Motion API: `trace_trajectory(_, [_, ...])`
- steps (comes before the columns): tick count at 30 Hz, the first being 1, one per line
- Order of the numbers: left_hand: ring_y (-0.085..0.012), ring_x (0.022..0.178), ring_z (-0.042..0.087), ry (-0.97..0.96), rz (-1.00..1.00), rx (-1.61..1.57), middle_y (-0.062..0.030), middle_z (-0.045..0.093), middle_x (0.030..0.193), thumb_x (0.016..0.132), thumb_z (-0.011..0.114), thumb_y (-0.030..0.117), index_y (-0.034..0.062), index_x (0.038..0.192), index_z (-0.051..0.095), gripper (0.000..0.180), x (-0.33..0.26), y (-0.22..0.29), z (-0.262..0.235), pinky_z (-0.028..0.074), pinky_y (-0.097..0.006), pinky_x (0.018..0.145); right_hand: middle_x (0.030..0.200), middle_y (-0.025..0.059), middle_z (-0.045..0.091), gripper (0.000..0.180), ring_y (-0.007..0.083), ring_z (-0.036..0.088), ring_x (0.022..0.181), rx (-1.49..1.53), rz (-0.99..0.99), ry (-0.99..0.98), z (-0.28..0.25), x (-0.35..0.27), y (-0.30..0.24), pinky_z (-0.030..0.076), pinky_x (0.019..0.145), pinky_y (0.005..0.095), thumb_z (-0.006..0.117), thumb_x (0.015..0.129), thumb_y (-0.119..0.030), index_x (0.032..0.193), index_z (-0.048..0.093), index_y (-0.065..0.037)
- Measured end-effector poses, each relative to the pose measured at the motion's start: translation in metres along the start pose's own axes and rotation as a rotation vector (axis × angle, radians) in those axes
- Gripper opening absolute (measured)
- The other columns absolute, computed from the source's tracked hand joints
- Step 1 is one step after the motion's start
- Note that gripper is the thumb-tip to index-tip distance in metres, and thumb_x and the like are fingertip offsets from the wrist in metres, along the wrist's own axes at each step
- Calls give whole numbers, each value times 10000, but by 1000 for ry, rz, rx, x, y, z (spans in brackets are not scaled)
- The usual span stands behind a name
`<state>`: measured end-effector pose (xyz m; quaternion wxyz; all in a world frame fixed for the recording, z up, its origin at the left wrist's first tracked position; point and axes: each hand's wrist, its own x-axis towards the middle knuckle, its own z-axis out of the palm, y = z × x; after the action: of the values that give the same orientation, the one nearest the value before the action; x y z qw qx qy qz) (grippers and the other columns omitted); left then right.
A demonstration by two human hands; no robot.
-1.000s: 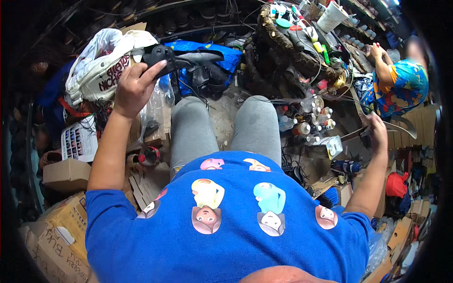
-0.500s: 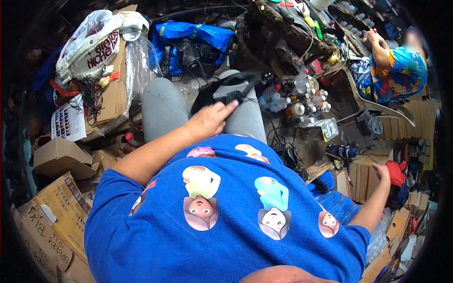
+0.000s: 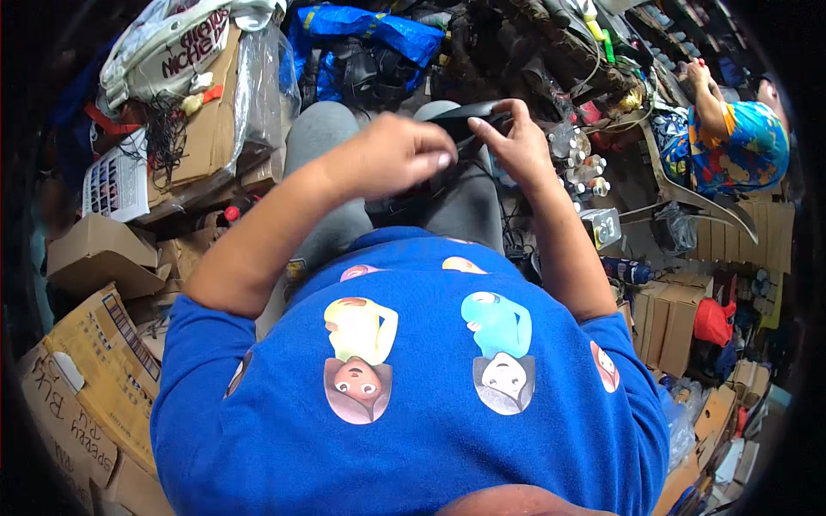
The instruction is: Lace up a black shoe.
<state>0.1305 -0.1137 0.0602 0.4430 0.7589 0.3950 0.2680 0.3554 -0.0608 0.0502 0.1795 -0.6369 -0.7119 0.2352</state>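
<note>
Over my knees, my right hand (image 3: 523, 148) grips the end of a flat black piece (image 3: 465, 114) between thumb and fingers. The piece is thin and smooth on top; its kind cannot be made out. My left hand (image 3: 391, 156) hovers just left of it with its fingers curled in and its thumb bent. Motion slightly blurs that hand, and whatever may be in its fingers is hidden. Beneath both hands, dark material lies across my grey trousers (image 3: 469, 211), mostly in shadow.
Cardboard with a white bag (image 3: 194, 52) is at the left. A blue bag (image 3: 370, 30) with black items lies ahead. Plastic bottles (image 3: 589, 172) stand right of my knees. Boxes (image 3: 671, 318) and a red cloth (image 3: 714, 320) are farther right. A person (image 3: 740, 146) sits at the far right.
My right hand has come from beside the red cloth to the lap and taken hold of the black piece. My left hand has risen off the black material. The view has shifted slightly.
</note>
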Motion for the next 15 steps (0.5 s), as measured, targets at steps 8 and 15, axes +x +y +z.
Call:
trace_trajectory(8, [-285,900,614,138,-211,338,-170,634,912,814,666,353,46,885,662,315,58,-65,9,486,-383,790,892,1,564,547,79,525,780,979,121,-345,28,8,59,427,737,222,610,824,-113,1331,410,-66])
trace_trajectory(15, [-240,789,637,44,-270,144,-136,657,858,804,682,242,39,951,617,259,83,-70,2,489,-348,726,992,10,558,650,76,511,865,1176,129,-427,27,12,61,401,827,229,616,837,-92,1417,323,-76])
